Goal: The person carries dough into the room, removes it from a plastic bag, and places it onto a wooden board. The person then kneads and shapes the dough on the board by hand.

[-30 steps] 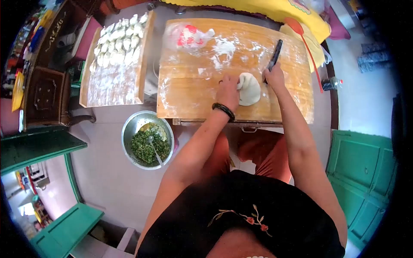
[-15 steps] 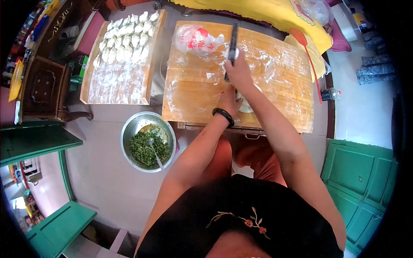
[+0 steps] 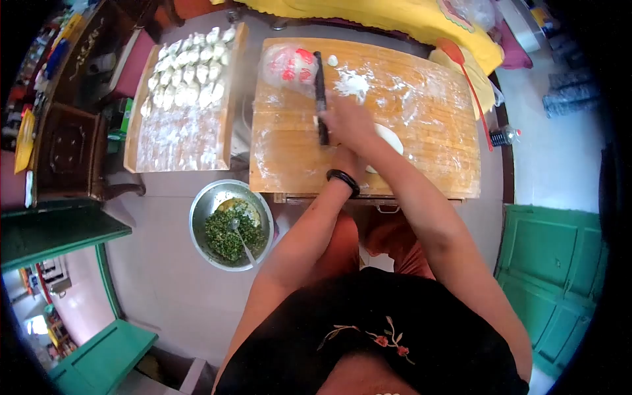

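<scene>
My right hand reaches across over my left hand. Its blurred fingers meet the middle of a dark rolling pin, which points away from me on the wooden board. My left hand, with a dark bracelet at the wrist, lies low at the near side of the board, its fingers mostly hidden. Just right of it, a flat white dough wrapper shows partly behind my right forearm. A plastic bag with red print touches or nearly touches the pin. A small dough lump sits beyond.
White flour is heaped on the board. At left, a floured tray holds rows of filled dumplings. Below it stands a metal bowl of chopped green filling with a spoon. A red fly swatter leans along the right edge.
My right hand has moved left and a little nearer with the rolling pin, which now lies beside the plastic bag. The flour heap and dough lump have come into view. The camera has shifted slightly.
</scene>
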Tool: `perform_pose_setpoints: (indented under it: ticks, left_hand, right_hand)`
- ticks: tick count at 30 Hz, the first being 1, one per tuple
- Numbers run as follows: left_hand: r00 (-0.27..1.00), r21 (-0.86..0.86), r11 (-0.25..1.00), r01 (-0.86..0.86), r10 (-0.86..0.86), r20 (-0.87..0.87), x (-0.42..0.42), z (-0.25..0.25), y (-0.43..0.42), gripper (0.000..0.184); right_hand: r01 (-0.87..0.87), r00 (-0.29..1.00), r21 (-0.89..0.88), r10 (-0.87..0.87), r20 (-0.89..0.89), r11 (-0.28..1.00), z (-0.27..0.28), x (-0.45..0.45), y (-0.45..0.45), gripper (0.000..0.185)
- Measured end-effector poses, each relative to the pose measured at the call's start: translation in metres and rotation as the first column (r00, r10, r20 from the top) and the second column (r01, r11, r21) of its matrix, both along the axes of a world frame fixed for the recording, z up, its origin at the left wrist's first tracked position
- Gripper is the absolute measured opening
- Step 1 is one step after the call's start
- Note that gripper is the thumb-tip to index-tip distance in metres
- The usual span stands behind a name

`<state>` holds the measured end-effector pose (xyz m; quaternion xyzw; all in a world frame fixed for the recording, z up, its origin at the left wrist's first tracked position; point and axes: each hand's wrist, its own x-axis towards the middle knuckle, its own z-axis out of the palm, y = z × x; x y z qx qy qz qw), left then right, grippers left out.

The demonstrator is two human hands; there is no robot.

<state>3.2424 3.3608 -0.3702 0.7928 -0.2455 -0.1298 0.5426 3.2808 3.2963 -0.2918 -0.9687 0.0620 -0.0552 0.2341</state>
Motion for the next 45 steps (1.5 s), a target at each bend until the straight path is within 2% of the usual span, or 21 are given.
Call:
perform_pose_setpoints:
  ticks: [2, 5, 7, 8, 10, 13, 16, 18, 22, 25, 26, 29, 30, 31, 32, 33, 35, 36, 38, 41, 45]
  left_hand:
    - [0.993, 0.017, 0.998, -0.055, 0.053, 0.108, -0.003, 0.009, 0.002, 0.025]
    - [0.949, 0.118, 0.993, -0.014, -0.024, 0.314, 0.001, 0.011, -0.015, 0.021]
    - [0.818, -0.007, 1.000, 0.020, -0.012, 0.575, -0.008, 0.024, -0.022, 0.020]
    - [0.820, -0.007, 0.997, 0.072, -0.055, 0.570, -0.010, 0.033, -0.018, 0.020]
    - [0.824, -0.007, 0.985, 0.173, -0.141, 0.548, -0.012, 0.046, -0.011, 0.018]
    - [0.900, -0.220, 0.964, 0.147, -0.038, 0.434, -0.010, 0.021, -0.014, 0.028]
    - [0.949, 0.020, 0.997, -0.079, 0.069, 0.307, -0.005, 0.013, -0.013, 0.024]
    - [0.972, 0.203, 0.965, -0.166, 0.125, 0.199, -0.001, 0.001, -0.023, 0.023]
    - [0.932, 0.071, 0.935, -0.347, 0.336, 0.133, -0.008, 0.008, -0.024, 0.029]
    - [0.954, 0.219, 0.963, -0.154, 0.203, -0.221, -0.008, 0.000, -0.032, 0.038]
    - [0.945, 0.186, 0.954, -0.235, 0.269, -0.185, -0.011, 0.004, -0.037, 0.041]
    - [0.885, 0.202, 0.939, -0.277, 0.331, -0.328, 0.005, 0.035, -0.050, 0.041]
    - [0.920, 0.296, 0.905, -0.304, 0.360, -0.153, 0.002, 0.029, -0.056, 0.039]
    - [0.952, 0.161, 0.944, -0.289, 0.302, -0.056, -0.005, 0.019, -0.056, 0.040]
    - [0.969, 0.026, 0.970, -0.244, 0.242, 0.045, -0.015, 0.021, -0.055, 0.041]
    - [0.971, -0.111, 0.980, -0.165, 0.181, 0.154, -0.023, 0.029, -0.057, 0.043]
    - [0.954, -0.029, 0.999, 0.023, -0.013, 0.299, -0.039, 0.032, -0.063, 0.042]
    - [0.933, 0.039, 0.997, 0.068, -0.078, 0.351, -0.038, 0.027, -0.070, 0.039]
    - [0.928, 0.085, 0.990, 0.113, -0.136, 0.347, -0.040, 0.016, -0.074, 0.027]
    - [0.916, 0.140, 0.990, -0.029, -0.030, 0.401, -0.018, 0.013, -0.078, 0.020]
    - [0.963, 0.201, 0.957, -0.210, 0.167, 0.211, -0.017, -0.005, -0.076, 0.025]
  right_hand:
    - [0.089, 0.961, 0.079, -0.107, 0.254, 0.993, -0.012, -0.013, -0.031, 0.036]
    - [0.114, 0.987, 0.236, -0.136, 0.081, 0.965, -0.011, -0.031, -0.077, 0.035]
    - [0.157, 0.987, 0.350, -0.132, -0.093, 0.923, -0.017, -0.042, -0.102, 0.038]
    - [0.200, 0.975, 0.344, -0.152, -0.160, 0.918, -0.015, -0.051, -0.105, 0.039]
    - [0.248, 0.959, 0.199, -0.212, -0.188, 0.948, -0.010, -0.075, -0.099, 0.034]
    - [0.073, 0.986, -0.001, -0.072, 0.150, 0.997, -0.017, -0.106, -0.075, 0.028]
    - [0.084, 0.948, -0.366, 0.038, 0.315, 0.927, -0.025, -0.106, -0.051, 0.020]
    - [0.077, 0.989, -0.361, -0.025, 0.147, 0.929, -0.024, -0.082, -0.059, 0.018]
    - [0.174, 0.983, -0.322, -0.146, 0.108, 0.931, -0.042, -0.034, -0.081, 0.019]
    - [0.244, 0.969, -0.391, -0.238, 0.063, 0.887, -0.043, -0.014, -0.087, 0.024]
    - [0.329, 0.941, -0.338, -0.275, 0.198, 0.882, -0.053, -0.010, -0.090, 0.029]
    - [0.290, 0.956, -0.083, -0.284, 0.078, 0.953, -0.069, -0.011, -0.113, 0.036]
    - [0.309, 0.949, 0.408, -0.307, -0.073, 0.859, -0.063, -0.020, -0.124, 0.040]
    - [0.334, 0.939, 0.780, -0.259, -0.226, 0.529, -0.056, -0.033, -0.142, 0.044]
    - [0.391, 0.920, 0.796, -0.156, -0.361, 0.463, -0.059, -0.047, -0.175, 0.032]
    - [0.357, 0.932, 0.665, -0.300, -0.205, 0.655, -0.041, -0.065, -0.162, 0.031]
    - [0.402, 0.880, 0.239, -0.445, 0.167, 0.884, -0.023, -0.105, -0.122, 0.030]
    - [0.378, 0.893, 0.320, -0.433, 0.122, 0.869, -0.032, -0.116, -0.119, 0.025]
    - [0.316, 0.890, -0.062, -0.273, 0.366, 0.947, -0.037, -0.122, -0.117, 0.020]
    - [0.244, 0.950, -0.249, -0.180, 0.253, 0.937, -0.051, -0.103, -0.125, 0.020]
    - [0.285, 0.952, -0.295, -0.234, 0.196, 0.912, -0.049, -0.067, -0.135, 0.025]
